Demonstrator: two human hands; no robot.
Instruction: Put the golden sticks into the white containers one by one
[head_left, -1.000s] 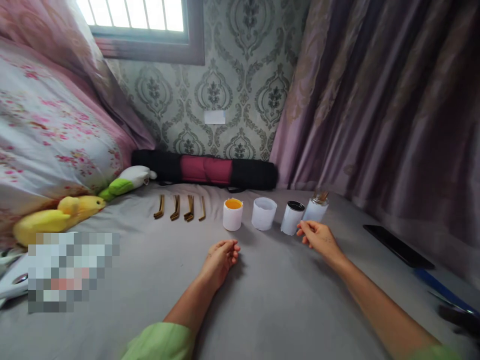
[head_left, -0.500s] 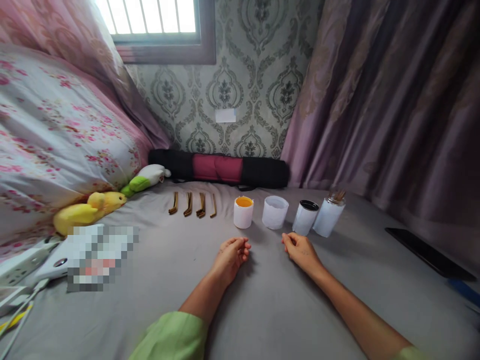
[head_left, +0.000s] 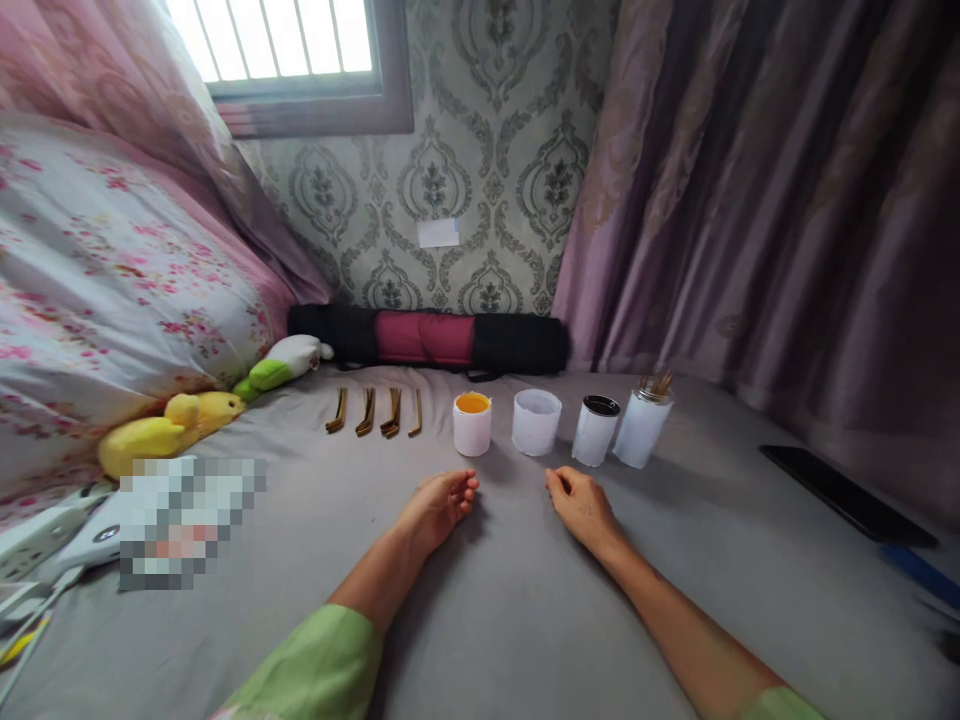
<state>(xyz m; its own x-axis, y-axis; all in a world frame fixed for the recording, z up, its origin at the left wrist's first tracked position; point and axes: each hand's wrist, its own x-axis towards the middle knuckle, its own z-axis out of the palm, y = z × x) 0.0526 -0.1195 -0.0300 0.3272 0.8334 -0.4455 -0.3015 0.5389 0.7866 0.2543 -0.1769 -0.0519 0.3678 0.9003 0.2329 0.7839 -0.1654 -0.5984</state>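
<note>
My left hand (head_left: 444, 507) rests on the grey sheet with its fingers loosely curled, nothing visible in them. Close in front of it stands a white-wrapped cup with an orange inside (head_left: 472, 430). My right hand (head_left: 583, 505) lies on the sheet with its fingers folded in, also holding nothing I can see. Beyond it are a wider whitish cup (head_left: 535, 428), a white-wrapped can with a dark inside (head_left: 595, 438) and a white-wrapped jar (head_left: 642, 432) with thin brown sticks upright in it. Left of the cups lie gold-coloured bent rods, like metal straws (head_left: 365, 412), in separate groups.
A black and maroon roll (head_left: 424, 338) lies along the wall. Plush toys (head_left: 202, 412) and a white power strip (head_left: 49, 528) are at the left, beside a blurred-out item (head_left: 191, 525). A dark flat device (head_left: 847, 490) lies at the right.
The view has turned slightly, so most things appear a little further left. Both hands stay on the sheet in nearly the same pose, touching none of the cups.
</note>
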